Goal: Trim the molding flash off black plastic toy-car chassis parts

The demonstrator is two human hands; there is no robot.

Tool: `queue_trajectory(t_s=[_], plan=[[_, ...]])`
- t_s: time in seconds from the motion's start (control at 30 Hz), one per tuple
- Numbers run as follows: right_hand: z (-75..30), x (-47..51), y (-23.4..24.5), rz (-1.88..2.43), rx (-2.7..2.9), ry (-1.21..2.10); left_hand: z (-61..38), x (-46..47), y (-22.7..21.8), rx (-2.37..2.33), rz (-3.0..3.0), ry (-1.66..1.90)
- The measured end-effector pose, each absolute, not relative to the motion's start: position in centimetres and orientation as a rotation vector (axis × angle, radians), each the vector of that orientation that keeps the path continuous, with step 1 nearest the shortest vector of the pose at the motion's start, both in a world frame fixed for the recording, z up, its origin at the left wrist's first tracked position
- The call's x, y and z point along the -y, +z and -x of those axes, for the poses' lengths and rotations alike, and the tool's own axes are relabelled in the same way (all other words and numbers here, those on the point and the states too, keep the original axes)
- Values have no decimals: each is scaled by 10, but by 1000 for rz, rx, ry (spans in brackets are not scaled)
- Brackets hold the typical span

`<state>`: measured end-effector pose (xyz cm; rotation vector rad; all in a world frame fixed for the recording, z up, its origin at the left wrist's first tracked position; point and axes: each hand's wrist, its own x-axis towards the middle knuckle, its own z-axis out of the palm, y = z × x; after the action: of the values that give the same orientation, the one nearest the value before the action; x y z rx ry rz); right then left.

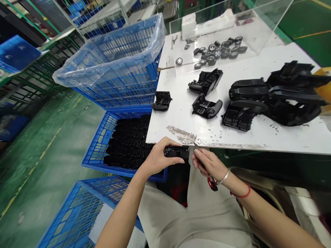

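My left hand (159, 157) grips a black molded plastic part (176, 152) at the table's front edge, thumb below and fingers above. Close to its right end, my right hand (210, 163) is closed around a utility knife with a red and black handle (212, 184). The knife's blade (197, 146) points up and left toward the table edge. Most of the handle is hidden in my palm. On the white table (178, 117), dark shavings (184, 134) lie just beyond my hands. Similar black parts (207, 106) rest farther back.
A larger pile of black parts (248, 91) sits at the right. Small toy wheels (217, 53) lie behind a clear acrylic panel. Left of the table stand a plastic-lined blue crate (124, 82), a lower blue crate (95, 148) filled with black parts, and another blue crate (69, 213).
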<state>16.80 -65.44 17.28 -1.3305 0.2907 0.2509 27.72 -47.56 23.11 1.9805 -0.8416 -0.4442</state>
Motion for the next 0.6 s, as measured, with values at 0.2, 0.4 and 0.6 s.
queue_trajectory(t_s=[0.2,0.4,0.6], plan=[[-152,665,167,1526,-322,302,-285,478,222,871,-1850,-483],[-154,671,178,2428,9,-95,-291,481,221,812,-1836,-585],[-168,665,175,2915,236,-486,-302,478,214,807,-1876,-664]])
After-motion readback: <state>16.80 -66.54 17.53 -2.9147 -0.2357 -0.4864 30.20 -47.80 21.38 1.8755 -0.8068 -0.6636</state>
